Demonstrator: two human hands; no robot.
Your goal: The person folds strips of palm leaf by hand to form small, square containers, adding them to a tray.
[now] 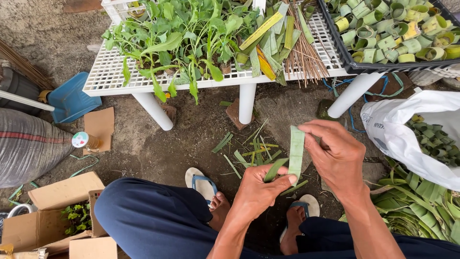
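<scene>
Left hand (256, 189): my fingers pinched on the lower end of the leaf strip (296, 153), with a second, darker blade (275, 170) under the thumb.
Right hand (335, 156): fingers closed on the strip's upper edge.
Strip: upright between both hands, above my sandals (203, 184) and the ground.
Risk, tearing: a hard pull could split it along the grain.
Risk, drop: a loose pinch sends it into the scraps (249, 151) below.
Surface (110, 76): seedlings (177, 38), cut strips.
Tray (347, 60): leaf rings (397, 29).
Bag (397, 139): more rings.
</scene>
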